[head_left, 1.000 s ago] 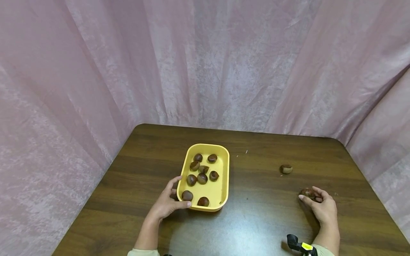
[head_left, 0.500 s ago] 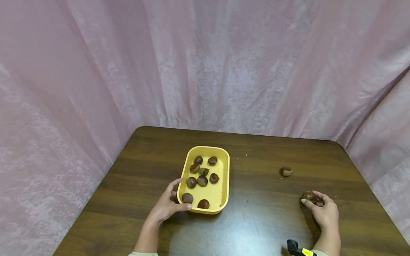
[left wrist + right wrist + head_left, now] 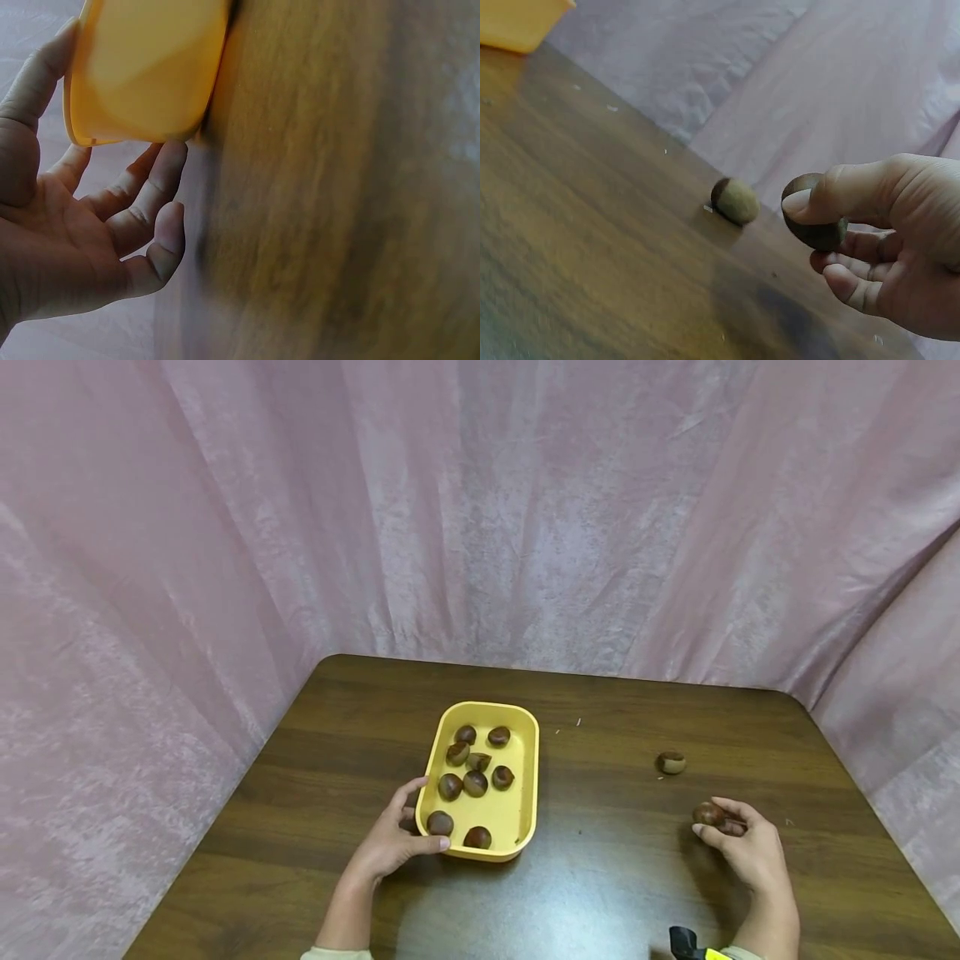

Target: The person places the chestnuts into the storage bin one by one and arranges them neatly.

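Observation:
A chestnut is pinched between the thumb and fingers of my right hand. In the right wrist view that held chestnut is off the table, with its shadow falling below. Another chestnut lies on the table just beyond the hand. My left hand grips the near left corner of a yellow tray, thumb on the rim and fingers against the side. Several chestnuts, such as one near its front, lie inside. The left wrist view shows fingertips touching the tray's outer wall.
The brown wooden table carries a few tiny pale scraps to the right of the tray and near the loose chestnut. A pink curtain hangs behind the table's far edge and along its sides.
My right hand has lifted the chestnut from the table and shifted it slightly to the left. The left hand stays on the tray, which has not visibly moved on the table.

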Demonstrator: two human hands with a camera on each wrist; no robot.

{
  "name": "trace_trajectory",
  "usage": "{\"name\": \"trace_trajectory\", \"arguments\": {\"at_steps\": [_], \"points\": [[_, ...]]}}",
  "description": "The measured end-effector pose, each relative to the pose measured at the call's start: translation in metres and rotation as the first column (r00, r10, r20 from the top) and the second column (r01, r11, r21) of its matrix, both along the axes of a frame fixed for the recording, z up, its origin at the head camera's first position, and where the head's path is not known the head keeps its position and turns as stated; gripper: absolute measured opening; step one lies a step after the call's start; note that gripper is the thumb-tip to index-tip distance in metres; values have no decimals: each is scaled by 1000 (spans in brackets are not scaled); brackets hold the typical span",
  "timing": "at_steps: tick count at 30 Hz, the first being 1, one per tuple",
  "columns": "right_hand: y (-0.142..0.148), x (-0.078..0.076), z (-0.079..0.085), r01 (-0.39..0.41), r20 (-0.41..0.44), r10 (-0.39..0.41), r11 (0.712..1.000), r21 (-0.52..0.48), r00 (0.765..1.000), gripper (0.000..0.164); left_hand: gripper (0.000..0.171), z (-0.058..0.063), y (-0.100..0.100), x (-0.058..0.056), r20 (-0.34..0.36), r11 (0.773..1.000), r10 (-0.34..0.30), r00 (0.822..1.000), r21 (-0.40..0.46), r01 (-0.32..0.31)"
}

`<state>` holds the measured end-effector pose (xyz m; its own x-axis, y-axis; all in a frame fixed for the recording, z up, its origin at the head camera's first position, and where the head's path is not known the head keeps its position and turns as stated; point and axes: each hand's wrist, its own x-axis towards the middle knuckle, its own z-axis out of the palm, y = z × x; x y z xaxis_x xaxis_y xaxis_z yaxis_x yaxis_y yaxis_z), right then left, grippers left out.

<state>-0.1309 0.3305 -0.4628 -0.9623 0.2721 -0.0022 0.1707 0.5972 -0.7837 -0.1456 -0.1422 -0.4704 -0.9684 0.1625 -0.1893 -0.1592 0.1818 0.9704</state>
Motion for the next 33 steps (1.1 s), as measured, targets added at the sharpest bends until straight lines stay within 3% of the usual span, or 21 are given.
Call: {"name": "trace_trajectory", "arguments": {"at_steps": [10,23,29,33], "points": [[-16,-10,11,-108,34,112,990,-91,993,65,96,0,0,-1,2,1000,2,1000,-20,-2],[-42,-27,12,-194,-46,189,964,-180,981,58,95,0,-1,1,0,1000,2,1000,-29,-2],[-57,-38,18,-278,-73,269,939,-204,960,55,95,1,-1,0,4,1000,16,1000,-25,-16],[-64,-49,25,-366,-102,353,911,-190,930,51,96,1,-1,-1,7,999,20,1000,-26,-20]]}}
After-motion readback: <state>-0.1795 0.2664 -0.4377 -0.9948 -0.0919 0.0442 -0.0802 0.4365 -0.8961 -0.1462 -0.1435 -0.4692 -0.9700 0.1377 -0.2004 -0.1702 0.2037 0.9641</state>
